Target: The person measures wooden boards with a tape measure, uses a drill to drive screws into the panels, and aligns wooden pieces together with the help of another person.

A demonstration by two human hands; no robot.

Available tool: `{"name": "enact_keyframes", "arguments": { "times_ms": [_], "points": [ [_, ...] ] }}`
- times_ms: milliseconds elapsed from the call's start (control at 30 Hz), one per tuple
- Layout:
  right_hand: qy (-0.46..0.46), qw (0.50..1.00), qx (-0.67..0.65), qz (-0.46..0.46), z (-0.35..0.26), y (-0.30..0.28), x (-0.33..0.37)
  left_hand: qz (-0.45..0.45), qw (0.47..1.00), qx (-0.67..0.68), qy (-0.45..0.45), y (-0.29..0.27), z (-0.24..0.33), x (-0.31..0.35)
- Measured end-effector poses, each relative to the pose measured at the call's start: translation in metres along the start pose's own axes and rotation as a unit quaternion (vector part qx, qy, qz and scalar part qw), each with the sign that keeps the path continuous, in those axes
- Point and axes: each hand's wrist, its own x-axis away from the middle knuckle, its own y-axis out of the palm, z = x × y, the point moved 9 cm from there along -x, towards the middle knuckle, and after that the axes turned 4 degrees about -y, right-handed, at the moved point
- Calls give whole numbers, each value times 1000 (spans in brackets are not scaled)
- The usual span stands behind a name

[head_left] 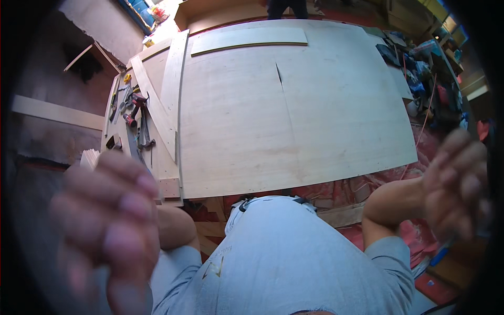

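My left hand (113,220) is raised close to the camera at the lower left, blurred. Its fingers are loosely bent, with the thumb apart from them and no object visible among them. At the right, my right hand (455,184) is also lifted and blurred, its fingers half curled and apart, with nothing seen in it. Between and beyond the hands lies a large pale plywood sheet (231,121) with a dark split near its middle. A narrow board (249,42) rests along its far side. Neither hand appears to touch the sheet.
Left of the sheet, a wooden frame with a slanting board (155,107) holds a red-and-black cordless drill (138,101), a hammer (147,144) and a yellow tape measure (127,77). Mixed clutter (415,79) crowds the right edge. Another person's dark-clothed legs (287,8) show at the far side.
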Motion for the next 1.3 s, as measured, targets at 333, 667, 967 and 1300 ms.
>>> {"name": "enact_keyframes", "arguments": {
  "times_ms": [333, 667, 967, 1300],
  "points": [
    [40, 992, -82, -89, -40, 116, -46, -103, 988, 103, -55, -43, -3, -4],
    [56, 989, -101, -89, -30, 196, -58, -69, 988, 111, -80, -136, -8, 38],
    [47, 993, -101, -35, -35, 199, -80, -4, 990, 124, -66, -178, 1, 53],
    [66, 996, -52, -20, 41, 144, -33, 231, 957, -148, -91, -147, -49, 98]
  ]
}}
